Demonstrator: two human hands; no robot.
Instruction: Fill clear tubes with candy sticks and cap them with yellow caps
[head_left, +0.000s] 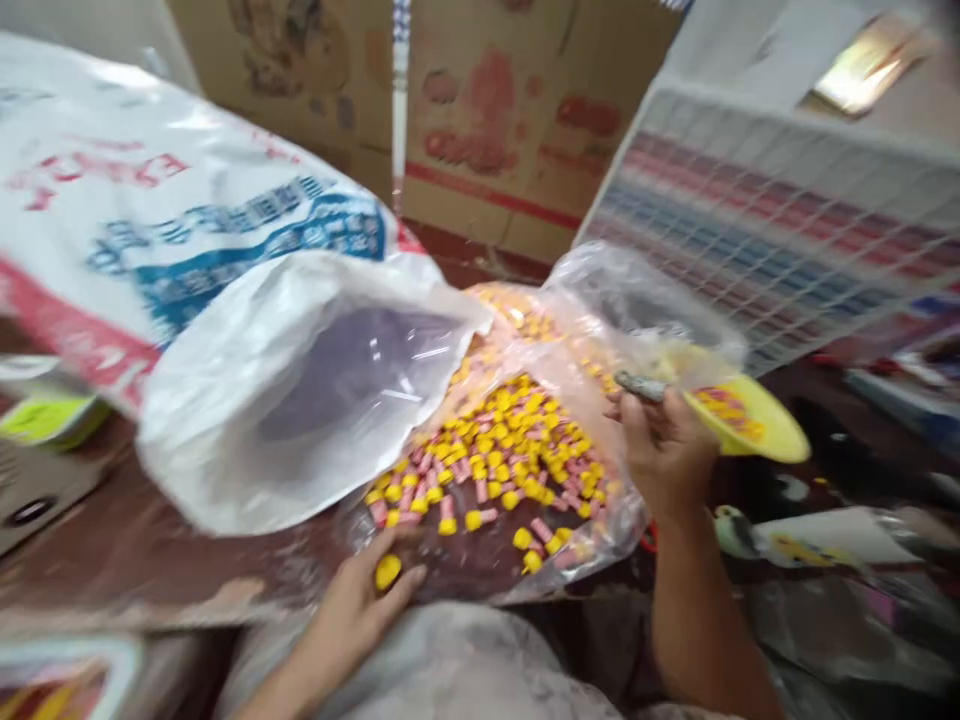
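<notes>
Left hand (352, 610) pinches a yellow cap (388, 572) beside the cap-filled bag (637, 300); right hand (667, 450) clamps a yellow dish (757, 425).

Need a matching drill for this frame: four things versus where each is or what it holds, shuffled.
1 left hand
2 right hand
3 white plastic bag
4 cardboard box

A farthest back, top of view
B holds a yellow dish
C pinches one yellow piece
D lies left of the yellow-and-pink pieces

Pairs: 1-C, 2-B, 3-D, 4-A
</notes>
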